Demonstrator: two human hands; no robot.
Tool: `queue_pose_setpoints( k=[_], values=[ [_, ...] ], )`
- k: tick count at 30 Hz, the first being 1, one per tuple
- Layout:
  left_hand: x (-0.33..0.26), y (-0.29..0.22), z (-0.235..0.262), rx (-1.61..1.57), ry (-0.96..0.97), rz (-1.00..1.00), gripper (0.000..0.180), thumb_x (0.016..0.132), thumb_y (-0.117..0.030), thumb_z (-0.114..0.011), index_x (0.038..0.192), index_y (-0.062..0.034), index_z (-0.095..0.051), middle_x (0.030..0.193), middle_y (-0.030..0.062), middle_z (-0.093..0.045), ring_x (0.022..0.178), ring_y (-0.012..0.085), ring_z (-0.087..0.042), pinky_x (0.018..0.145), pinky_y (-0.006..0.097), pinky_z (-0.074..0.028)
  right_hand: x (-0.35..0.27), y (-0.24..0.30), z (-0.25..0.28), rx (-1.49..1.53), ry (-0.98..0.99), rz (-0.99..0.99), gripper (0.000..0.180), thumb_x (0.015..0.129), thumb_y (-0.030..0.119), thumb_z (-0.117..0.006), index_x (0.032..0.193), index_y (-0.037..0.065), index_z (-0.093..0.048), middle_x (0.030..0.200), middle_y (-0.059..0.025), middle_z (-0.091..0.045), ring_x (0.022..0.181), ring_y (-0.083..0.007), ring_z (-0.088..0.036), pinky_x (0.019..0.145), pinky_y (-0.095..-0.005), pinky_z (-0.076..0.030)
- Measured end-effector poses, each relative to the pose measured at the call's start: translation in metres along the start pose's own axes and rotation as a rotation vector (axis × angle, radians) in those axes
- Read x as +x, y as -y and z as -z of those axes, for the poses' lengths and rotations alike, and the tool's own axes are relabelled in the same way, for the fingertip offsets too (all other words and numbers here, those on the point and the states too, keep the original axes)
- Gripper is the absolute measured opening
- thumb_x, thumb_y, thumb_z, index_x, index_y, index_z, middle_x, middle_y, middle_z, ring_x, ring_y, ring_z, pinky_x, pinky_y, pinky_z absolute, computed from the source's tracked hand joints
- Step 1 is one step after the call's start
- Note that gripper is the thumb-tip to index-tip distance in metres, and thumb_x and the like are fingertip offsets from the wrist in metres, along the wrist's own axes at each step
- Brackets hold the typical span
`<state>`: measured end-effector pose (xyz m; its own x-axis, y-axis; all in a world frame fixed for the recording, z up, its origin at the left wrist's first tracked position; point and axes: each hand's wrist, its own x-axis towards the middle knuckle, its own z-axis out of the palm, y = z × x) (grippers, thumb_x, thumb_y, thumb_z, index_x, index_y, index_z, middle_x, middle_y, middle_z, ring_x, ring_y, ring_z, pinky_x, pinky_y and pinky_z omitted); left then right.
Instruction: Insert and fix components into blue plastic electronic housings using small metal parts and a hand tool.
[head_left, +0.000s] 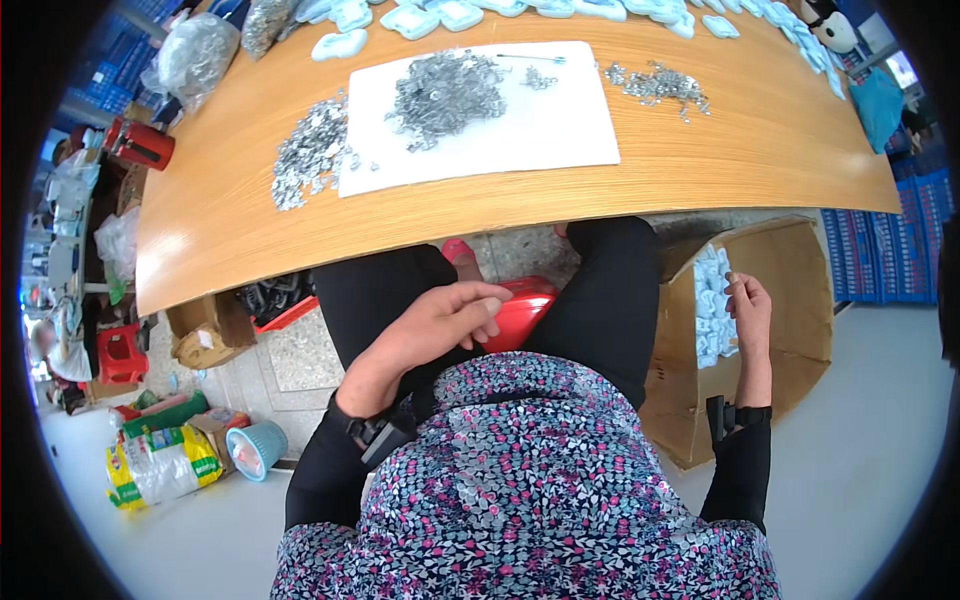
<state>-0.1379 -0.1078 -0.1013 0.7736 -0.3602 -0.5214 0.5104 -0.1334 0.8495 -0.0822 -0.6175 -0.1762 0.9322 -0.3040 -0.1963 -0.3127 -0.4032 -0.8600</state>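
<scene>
My left hand [440,322] hangs over my lap, in front of a red glossy stool [524,312]. Its fingers are loosely curled with the thumb laid against them, and whatever they may hold is hidden. To the right, my right hand [750,302] reaches over an open cardboard box [790,290]. Those fingers are bent and a little apart, and nothing shows in them. Light blue moulded pieces [712,305] lie inside the box, beside my right fingertips. On the table, a white board [560,140] carries a heap of small metal parts [447,95].
The wooden table [230,215] curves across ahead of me. More metal parts lie at left [308,155] and right [662,86] of the board. Light blue pieces [432,18] line the far edge. A blue basket [258,450] and a yellow-green sack [165,465] stand left on the floor.
</scene>
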Motion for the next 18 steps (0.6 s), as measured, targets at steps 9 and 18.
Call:
queue_pose_setpoints(
  k=[9, 18],
  values=[
    [0.024, 0.021, -0.003, 0.304, 0.086, 0.085, 0.041, 0.103, -0.034, -0.054, 0.13, -0.0042, -0.063, 0.099, 0.0086, -0.071, 0.093, 0.0152, -0.067, 0.079, 0.029, -0.054, -0.016, 0.027, -0.056, 0.051, 0.182, 0.126, 0.021, 0.1, 0.022, -0.064, 0.101, 0.002, -0.07, 0.077, 0.0022, -0.061, 0.059, -0.0032, -0.049, 0.053, -0.02, -0.038],
    [0.078, 0.051, -0.002, 0.68, 0.16, -0.106, 0.044, 0.101, -0.031, -0.051, 0.135, -0.0053, -0.059, 0.125, 0.0179, -0.066, 0.117, 0.032, -0.062, 0.101, 0.041, -0.046, -0.034, 0.146, -0.077, -0.029, -0.115, 0.695, 0.016, 0.101, 0.011, -0.061, 0.107, -0.001, -0.07, 0.088, 0.002, -0.061, 0.075, -0.0043, -0.051, 0.066, -0.0191, -0.041]
  ],
)
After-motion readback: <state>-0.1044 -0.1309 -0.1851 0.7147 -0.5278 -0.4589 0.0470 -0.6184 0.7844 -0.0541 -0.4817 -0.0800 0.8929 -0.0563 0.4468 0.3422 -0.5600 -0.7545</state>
